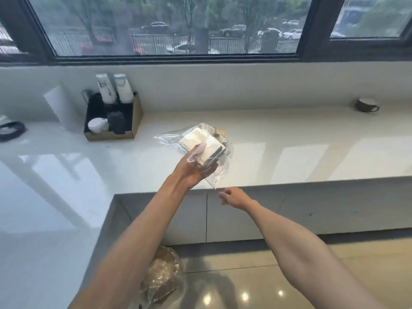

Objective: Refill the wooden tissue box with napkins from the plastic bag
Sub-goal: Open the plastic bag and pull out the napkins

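My left hand holds up a clear plastic bag with a stack of white napkins inside, above the white counter. Its fingers curl round the stack through the plastic. A corner of the wooden tissue box peeks out behind the bag; the rest of it is hidden. My right hand is lower, at the counter's front edge, and pinches the hanging bottom corner of the bag between its fingertips.
A cardboard organiser with stacked paper cups stands at the back left. A dark mug sits at the far right by the wall. A bin with a plastic liner stands on the floor below the counter corner.
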Motion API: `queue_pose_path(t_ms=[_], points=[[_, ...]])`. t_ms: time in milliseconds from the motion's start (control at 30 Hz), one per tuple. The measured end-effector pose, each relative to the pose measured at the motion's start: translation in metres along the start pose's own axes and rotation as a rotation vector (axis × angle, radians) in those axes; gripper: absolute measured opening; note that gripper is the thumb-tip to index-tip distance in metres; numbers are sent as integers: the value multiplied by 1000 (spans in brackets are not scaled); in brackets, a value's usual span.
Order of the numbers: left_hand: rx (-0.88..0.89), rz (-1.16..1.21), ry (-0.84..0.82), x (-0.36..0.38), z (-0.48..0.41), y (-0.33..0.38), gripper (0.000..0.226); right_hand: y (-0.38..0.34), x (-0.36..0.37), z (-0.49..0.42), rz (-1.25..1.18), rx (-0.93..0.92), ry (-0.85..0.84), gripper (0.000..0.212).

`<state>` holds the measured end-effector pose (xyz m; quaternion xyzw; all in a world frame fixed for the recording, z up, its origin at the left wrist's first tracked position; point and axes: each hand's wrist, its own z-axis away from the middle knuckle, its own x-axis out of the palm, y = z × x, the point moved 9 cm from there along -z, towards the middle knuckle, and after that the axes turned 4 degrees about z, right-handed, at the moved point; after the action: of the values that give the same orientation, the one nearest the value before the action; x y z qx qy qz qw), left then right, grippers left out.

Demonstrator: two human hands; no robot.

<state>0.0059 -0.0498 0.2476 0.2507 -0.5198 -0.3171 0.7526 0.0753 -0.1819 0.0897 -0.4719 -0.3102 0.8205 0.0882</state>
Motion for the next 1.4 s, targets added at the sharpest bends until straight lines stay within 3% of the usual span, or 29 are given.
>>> queue_pose_path(t_ms=[133,233,367,433,667,800,900,1000,1133,1267,1400], points=[[96,-44,92,39,54,86,22,-80,-96,52,-427,55,142,29],[184,-26,169,56,82,134,10,-165,-180,88,-559,-64,238,30],[255,56,317,71,97,172,63,-254,-281,132,-616,-269,435,32],[322,86,355,83,102,187,69,-283,-321,159,-620,-352,557,33],[422,93,363,129,88,190,57,-322,-360,227,-385,-579,708,28],[429,126,396,145,64,181,55,-318,-366,233,-31,-721,713,9],[422,137,395,163,39,179,55,-310,-365,217,388,-821,678,39],[407,154,403,184,15,181,55,-304,-369,196,617,-884,662,50],[346,153,388,217,-13,182,59,-299,-392,169,634,-982,752,37],[357,186,143,251,-45,195,108,-302,-443,148,517,-1084,920,18],[420,289,30,259,-74,202,96,-319,-517,116,213,-1008,904,23]])
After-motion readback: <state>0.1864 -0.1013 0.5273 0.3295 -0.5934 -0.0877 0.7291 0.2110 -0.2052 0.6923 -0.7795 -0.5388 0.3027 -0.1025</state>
